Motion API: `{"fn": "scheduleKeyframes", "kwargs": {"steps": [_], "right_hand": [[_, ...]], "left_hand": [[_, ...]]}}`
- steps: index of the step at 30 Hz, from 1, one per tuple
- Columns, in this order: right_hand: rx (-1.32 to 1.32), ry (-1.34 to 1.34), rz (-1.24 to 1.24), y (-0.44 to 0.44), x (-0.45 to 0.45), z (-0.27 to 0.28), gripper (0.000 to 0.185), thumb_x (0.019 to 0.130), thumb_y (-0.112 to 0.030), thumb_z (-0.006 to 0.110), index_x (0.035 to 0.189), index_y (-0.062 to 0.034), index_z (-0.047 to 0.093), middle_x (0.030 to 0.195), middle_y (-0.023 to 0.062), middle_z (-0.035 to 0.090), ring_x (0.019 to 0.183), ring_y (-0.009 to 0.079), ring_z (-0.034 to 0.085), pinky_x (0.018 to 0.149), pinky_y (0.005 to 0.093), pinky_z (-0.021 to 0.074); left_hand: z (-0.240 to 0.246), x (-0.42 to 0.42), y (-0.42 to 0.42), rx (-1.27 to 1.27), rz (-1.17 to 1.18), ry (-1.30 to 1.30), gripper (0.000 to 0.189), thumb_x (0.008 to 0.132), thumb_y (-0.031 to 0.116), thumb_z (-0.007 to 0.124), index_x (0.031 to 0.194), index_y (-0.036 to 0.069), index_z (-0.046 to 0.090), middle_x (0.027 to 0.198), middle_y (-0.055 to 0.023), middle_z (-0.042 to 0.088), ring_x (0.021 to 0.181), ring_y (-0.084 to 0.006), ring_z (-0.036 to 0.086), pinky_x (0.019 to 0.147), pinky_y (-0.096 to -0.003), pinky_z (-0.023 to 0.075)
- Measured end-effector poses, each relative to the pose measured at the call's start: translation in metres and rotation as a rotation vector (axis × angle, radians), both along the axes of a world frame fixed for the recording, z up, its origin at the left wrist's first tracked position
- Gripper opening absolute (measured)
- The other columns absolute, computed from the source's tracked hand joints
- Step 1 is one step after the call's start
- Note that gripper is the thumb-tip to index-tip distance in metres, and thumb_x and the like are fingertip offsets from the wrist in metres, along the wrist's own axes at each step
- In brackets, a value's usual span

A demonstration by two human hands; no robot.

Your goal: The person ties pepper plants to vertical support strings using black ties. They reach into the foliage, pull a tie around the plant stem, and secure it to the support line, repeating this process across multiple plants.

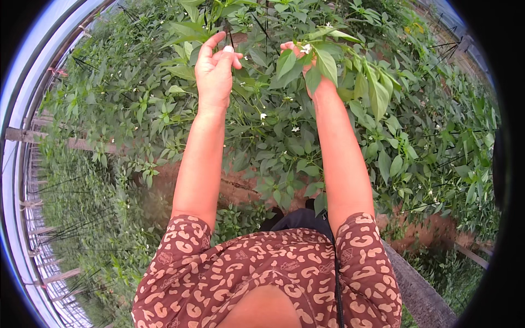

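My left hand [214,67] is raised among pepper plants, palm partly turned up. Its index finger and thumb are apart, the other fingers curl, and I see nothing held in it. Broad leaves of an upright pepper shoot [186,33] stand right beside that index finger. Across from it, my right hand [310,67] grips a bunch of leafy pepper shoots [326,65]. These shoots droop to the right over the wrist, and their leaves hide most of the fingers. A white flower [306,48] shows on the bunch by the fingertips.
Dense pepper plants [262,135] with white flowers fill the row ahead. Black support strings [261,25] run up between them. Reddish soil [242,186] shows below my arms. A greenhouse frame [16,106] curves along the left, and a grey post or beam [414,283] slants at lower right.
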State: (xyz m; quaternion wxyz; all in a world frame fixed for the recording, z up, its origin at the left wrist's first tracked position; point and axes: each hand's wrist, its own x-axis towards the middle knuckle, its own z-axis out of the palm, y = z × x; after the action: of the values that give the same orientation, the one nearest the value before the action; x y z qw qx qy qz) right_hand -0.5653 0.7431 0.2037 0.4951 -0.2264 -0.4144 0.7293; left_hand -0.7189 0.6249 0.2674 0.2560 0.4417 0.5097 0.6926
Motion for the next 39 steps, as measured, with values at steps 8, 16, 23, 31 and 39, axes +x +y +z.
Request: {"fn": "scheduleKeyframes", "kwargs": {"steps": [8,16,23,31,39], "right_hand": [[0.082,-0.34,-0.125,0.017,-0.055,0.019,0.026,0.079,-0.026,0.074,0.08,-0.0015,0.066,0.074,0.004,0.068,0.064,0.0079,0.06,0.062,0.0234,0.0487],[0.598,-1.098,-0.064,-0.004,-0.043,0.045,0.021,0.081,-0.028,0.066,0.092,-0.0103,0.071,0.08,0.0039,0.069,0.07,0.0218,0.063,0.066,0.0341,0.0504],[0.603,-0.747,0.558,0.006,-0.003,0.058,0.025,0.087,-0.004,0.05,0.104,-0.007,0.068,0.076,-0.0045,0.063,0.065,0.0057,0.056,0.058,0.0222,0.0453],[0.568,-0.779,0.456,0.006,-0.005,0.051,0.023,0.091,-0.013,0.056,0.111,-0.0055,0.064,0.081,-0.0044,0.061,0.071,0.0051,0.053,0.062,0.0219,0.0446],[0.691,-0.495,-0.163,-0.037,-0.005,0.043,0.026,0.089,-0.006,0.057,0.115,-0.0011,0.058,0.101,0.0046,0.065,0.094,0.0129,0.06,0.083,0.0273,0.0484]], "left_hand": [[0.017,0.012,0.03,-0.236,0.112,0.123,0.037,0.089,0.004,0.047,0.126,0.0,0.051,0.077,-0.0021,0.061,0.065,-0.0065,0.05,0.06,-0.0217,0.0394],[0.012,0.002,0.033,-0.253,0.285,0.105,0.04,0.09,0.021,0.058,0.124,0.0,0.049,0.098,-0.0052,0.061,0.09,-0.0117,0.05,0.084,-0.0274,0.039],[0.029,-0.007,0.03,-0.276,0.223,-0.08,0.044,0.084,0.04,0.065,0.109,0.005,0.055,0.108,-0.0071,0.061,0.104,-0.0144,0.047,0.092,-0.0384,0.034],[0.041,0.018,-0.005,-0.084,0.064,-0.4,0.026,0.081,0.004,0.066,0.103,0.01,0.053,0.094,-0.0069,0.067,0.088,-0.0142,0.059,0.084,-0.0364,0.0405],[0.023,0.045,-0.03,0.18,-0.078,-0.259,0.029,0.083,-0.006,0.059,0.106,0.003,0.044,0.097,-0.0126,0.064,0.093,-0.0138,0.058,0.087,-0.026,0.0438]]}}
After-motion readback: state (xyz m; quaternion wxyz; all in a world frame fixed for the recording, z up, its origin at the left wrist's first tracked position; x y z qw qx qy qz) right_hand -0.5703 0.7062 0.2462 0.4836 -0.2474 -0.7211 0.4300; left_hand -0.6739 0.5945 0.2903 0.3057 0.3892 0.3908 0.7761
